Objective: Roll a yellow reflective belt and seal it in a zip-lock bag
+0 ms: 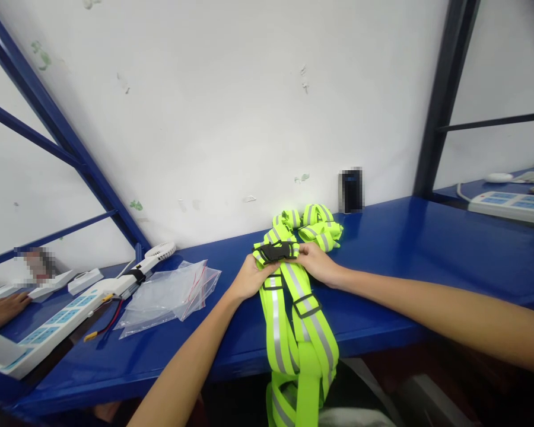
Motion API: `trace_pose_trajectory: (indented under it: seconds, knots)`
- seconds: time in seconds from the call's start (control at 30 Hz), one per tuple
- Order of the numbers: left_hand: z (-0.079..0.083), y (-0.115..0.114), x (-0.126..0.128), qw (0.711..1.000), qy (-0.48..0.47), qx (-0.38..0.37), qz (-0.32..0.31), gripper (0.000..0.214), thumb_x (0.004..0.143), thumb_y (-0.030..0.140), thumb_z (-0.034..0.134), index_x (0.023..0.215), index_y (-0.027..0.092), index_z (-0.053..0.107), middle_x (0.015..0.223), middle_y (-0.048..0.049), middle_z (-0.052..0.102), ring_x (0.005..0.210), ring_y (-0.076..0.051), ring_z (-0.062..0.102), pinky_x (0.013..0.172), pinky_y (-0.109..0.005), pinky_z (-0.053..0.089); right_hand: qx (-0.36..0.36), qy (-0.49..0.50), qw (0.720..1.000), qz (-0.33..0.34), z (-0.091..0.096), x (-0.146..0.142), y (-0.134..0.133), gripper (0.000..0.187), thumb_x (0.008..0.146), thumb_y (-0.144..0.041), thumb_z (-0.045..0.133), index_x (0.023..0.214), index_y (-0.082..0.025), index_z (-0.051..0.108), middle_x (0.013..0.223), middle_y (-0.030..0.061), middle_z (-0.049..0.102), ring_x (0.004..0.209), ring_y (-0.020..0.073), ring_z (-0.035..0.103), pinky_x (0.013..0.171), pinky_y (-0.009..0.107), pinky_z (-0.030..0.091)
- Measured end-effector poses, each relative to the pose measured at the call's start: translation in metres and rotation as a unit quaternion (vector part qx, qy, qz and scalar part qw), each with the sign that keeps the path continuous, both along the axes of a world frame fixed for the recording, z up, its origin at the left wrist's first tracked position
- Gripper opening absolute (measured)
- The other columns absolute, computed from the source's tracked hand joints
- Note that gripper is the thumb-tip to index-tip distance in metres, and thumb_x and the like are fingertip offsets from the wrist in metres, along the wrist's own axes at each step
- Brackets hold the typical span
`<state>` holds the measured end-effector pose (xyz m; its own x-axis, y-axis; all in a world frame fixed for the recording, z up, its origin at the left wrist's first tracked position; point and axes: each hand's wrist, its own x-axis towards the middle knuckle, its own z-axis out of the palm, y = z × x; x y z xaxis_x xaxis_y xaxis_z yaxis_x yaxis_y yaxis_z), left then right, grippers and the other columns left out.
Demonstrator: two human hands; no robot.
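The left hand (251, 277) and right hand (315, 264) meet mid-table (396, 261), their fingers (267, 268) clamped on either end of a black buckle (276, 251). It belongs to a neon reflective harness (296, 338) that hangs over the table's front edge, with looped straps bunched toward the wall. Left of it lie flat clear zip bags (169, 299), then a white fan (160, 251) and a power strip (57, 332) with red-and-black wires (109, 317). A co-worker's hand (2, 311) rests at the far left edge. Another power strip (505, 207) sits at upper right.
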<state>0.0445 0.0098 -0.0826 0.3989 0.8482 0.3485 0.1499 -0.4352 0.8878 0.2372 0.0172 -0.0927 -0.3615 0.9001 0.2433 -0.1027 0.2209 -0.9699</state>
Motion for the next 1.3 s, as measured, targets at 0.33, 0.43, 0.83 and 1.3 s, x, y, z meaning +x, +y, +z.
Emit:
trace_pose_trajectory:
  seconds: [0.33,0.43,0.83,1.3]
  knots:
    - [0.001,0.002,0.000,0.998,0.021,0.058,0.032,0.035,0.075,0.032,0.071,0.103,0.011,0.070,0.099,-0.0085,0.072,0.091,-0.024,0.065,0.084,-0.034,0.051,0.069,-0.021,0.997,-0.010,0.000,-0.003,0.000,0.027,0.072,-0.030,0.071,0.094,-0.014,0.070,0.090,0.0046,0.074,0.085,0.0244,0.067,0.081,0.038,0.052]
    - [0.001,0.004,-0.001,0.998,0.003,0.053,0.041,0.032,0.075,0.032,0.071,0.099,0.011,0.070,0.098,-0.0086,0.072,0.090,-0.023,0.065,0.084,-0.034,0.051,0.056,0.014,0.998,0.013,0.000,-0.004,0.000,0.033,0.072,-0.027,0.071,0.102,-0.016,0.068,0.096,0.0043,0.073,0.092,0.0240,0.066,0.087,0.038,0.050]
    - [-0.004,0.004,-0.002,0.999,-0.016,0.032,0.026,0.033,0.072,0.030,0.074,0.100,0.014,0.072,0.095,-0.0067,0.073,0.080,-0.021,0.066,0.079,-0.031,0.052,0.126,-0.032,0.992,-0.007,0.000,-0.003,0.002,0.038,0.069,-0.026,0.075,0.104,-0.015,0.065,0.103,0.0077,0.071,0.095,0.0259,0.065,0.089,0.042,0.050]
    - [-0.001,0.000,0.000,0.997,0.006,0.073,0.030,0.025,0.077,0.026,0.069,0.099,0.013,0.072,0.094,-0.0073,0.073,0.081,-0.021,0.066,0.077,-0.030,0.052,0.087,-0.040,0.994,0.049,0.014,0.003,-0.009,0.057,0.064,-0.023,0.080,0.114,-0.018,0.054,0.107,0.0074,0.069,0.093,0.0241,0.067,0.084,0.040,0.054]
